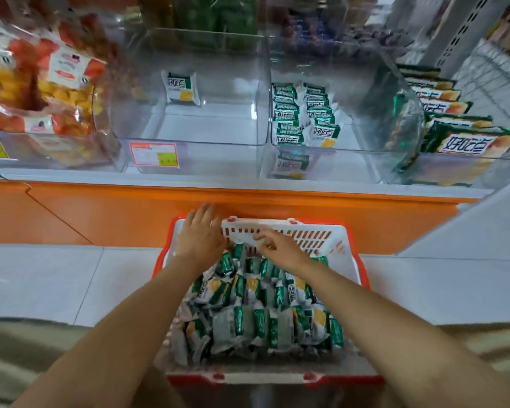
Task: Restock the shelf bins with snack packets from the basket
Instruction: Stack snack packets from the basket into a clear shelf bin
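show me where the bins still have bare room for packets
The middle bin is nearly bare: floor free in front of its lone packet. The right bin has room right of its two packet rows. Crowded: the left bin of orange bags and the basket.

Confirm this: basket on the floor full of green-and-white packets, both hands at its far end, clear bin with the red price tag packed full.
Wrong on the bin. The head view shows the clear bin with the red price tag holding just one packet, at its back. The basket is full of packets, with the left hand and right hand at its far end.
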Tool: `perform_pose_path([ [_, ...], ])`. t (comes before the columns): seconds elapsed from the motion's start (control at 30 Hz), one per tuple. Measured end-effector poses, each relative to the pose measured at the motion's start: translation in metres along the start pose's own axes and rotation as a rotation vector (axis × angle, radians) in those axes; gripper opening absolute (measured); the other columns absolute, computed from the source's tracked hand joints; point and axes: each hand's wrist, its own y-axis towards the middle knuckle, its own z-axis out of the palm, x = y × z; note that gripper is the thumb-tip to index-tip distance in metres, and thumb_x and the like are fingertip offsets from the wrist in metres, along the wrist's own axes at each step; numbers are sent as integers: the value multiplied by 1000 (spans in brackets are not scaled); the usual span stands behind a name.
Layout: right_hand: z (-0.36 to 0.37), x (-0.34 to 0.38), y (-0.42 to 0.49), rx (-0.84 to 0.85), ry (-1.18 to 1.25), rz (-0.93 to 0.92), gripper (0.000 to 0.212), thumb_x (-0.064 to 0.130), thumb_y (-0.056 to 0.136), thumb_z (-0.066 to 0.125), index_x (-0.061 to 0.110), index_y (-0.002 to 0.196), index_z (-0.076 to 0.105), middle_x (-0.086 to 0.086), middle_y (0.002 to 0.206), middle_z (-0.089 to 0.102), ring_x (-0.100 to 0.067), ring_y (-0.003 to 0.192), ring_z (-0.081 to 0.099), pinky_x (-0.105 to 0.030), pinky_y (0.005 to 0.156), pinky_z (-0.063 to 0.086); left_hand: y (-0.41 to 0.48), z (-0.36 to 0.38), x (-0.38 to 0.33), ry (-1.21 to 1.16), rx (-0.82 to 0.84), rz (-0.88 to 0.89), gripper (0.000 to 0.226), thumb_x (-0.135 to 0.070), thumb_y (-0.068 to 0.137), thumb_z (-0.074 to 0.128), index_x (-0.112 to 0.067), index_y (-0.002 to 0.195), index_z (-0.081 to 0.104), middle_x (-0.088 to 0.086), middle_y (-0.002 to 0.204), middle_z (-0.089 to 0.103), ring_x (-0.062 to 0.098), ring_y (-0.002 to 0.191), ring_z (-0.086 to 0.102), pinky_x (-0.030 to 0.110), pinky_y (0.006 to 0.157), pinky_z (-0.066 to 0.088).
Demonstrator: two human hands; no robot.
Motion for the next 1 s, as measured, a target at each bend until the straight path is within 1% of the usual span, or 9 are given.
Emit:
perform_pose_path([
  [0.1, 20, -5, 23, 99, -87, 35, 38, 21, 103, 48, 20, 141, 45, -9, 139, 52, -26, 113, 58, -27, 83, 46, 3, 16, 10, -26, 5, -15, 59, -41, 102, 37, -15, 153, 24, 9, 159, 26, 28, 149, 16, 47, 121, 12],
  [0.2, 38, -6, 45, 178, -124, 60, 43, 24, 104, 43, 19, 147, 37, -11, 143, 49, -17, 99, 55, -23, 73, 44, 2, 28, 18, -11, -24, -24, 58, -36, 98, 46, -10, 149, 35, 12, 148, 41, 32, 140, 33, 50, 117, 22],
  [0.27, 48, -5, 60, 229, -176, 72, 48, 33, 105, 40, 20, 151, 33, -9, 152, 38, -22, 120, 51, -26, 93, 42, 1, 35, 20, 14, -12, -20, 63, -33, 91, 56, -9, 147, 38, 13, 145, 45, 35, 136, 38, 51, 114, 26],
  [0.33, 58, -8, 73, 269, -256, 96, 51, 42, 104, 34, 23, 151, 31, -10, 155, 35, -29, 133, 43, -40, 109, 38, 1, 39, 21, 14, -10, -19, 70, -31, 84, 64, -8, 146, 40, 14, 143, 47, 36, 134, 40, 52, 112, 29],
  [0.4, 65, -11, 80, 292, -306, 124, 49, 45, 104, 29, 25, 149, 35, -13, 149, 43, -33, 128, 47, -45, 105, 41, 1, 42, 22, -11, -24, -18, 75, -27, 77, 70, -7, 144, 43, 15, 141, 49, 37, 132, 43, 54, 110, 33],
  [0.5, 68, -14, 79, 232, -323, 112, 46, 43, 104, 31, 20, 143, 43, -14, 137, 54, -32, 117, 55, -42, 96, 47, 1, 47, 22, -20, -40, -24, 77, -24, 75, 72, -6, 144, 43, 16, 142, 49, 38, 134, 42, 55, 110, 34],
  [0.7, 62, -30, 68, 13, -174, 162, 28, 30, 97, 56, 15, 119, 50, -10, 117, 62, -25, 97, 61, -30, 72, 42, -1, 44, 15, -46, 21, -59, 76, -30, 94, 49, -12, 156, 10, 11, 161, 18, 31, 150, 9, 49, 122, 10],
  [0.83, 57, -37, 59, -75, -60, 209, 21, 17, 92, 63, 20, 101, 45, -5, 101, 58, -22, 78, 54, -26, 61, 36, -1, 40, 12, -58, 40, -73, 77, -32, 95, 48, -12, 157, 5, 10, 162, 13, 30, 151, 4, 47, 123, 8],
  [1.0, 44, -40, 41, -84, 170, 222, 26, 15, 92, 63, 16, 103, 40, -4, 107, 48, -23, 91, 51, -30, 75, 39, -4, 31, 6, -104, 44, -77, 72, -33, 96, 47, -11, 156, 12, 12, 161, 16, 30, 150, 7, 43, 123, 8],
])
